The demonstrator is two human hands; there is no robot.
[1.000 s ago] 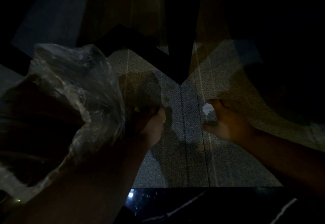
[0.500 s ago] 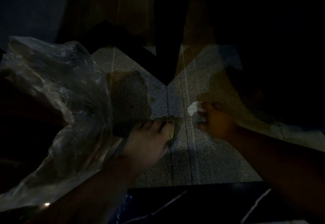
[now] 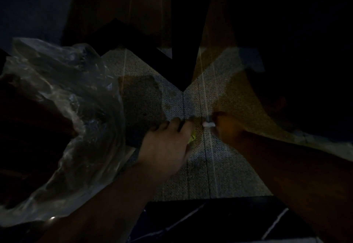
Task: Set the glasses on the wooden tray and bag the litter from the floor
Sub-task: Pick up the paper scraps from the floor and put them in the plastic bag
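The scene is very dark. My left hand (image 3: pixel 168 145) reaches over the grey carpet (image 3: pixel 200 176) with a yellow-green scrap (image 3: pixel 192 137) under its fingers; the clear plastic bag (image 3: pixel 63 124) hangs by my left forearm, and how it is held is hidden. My right hand (image 3: pixel 227 128) pinches a small white scrap of litter (image 3: pixel 208 124) at its fingertips just above the carpet. No glasses or wooden tray are visible.
Dark furniture legs (image 3: pixel 172 65) form a V shape over the carpet beyond my hands. A dark glossy tiled floor (image 3: pixel 210 221) with pale lines begins at the carpet's near edge. The right side is in deep shadow.
My left hand has come forward out of the bag's shadow toward the right hand. The white scrap has gone from lying by my right fingertips to being pinched by them.
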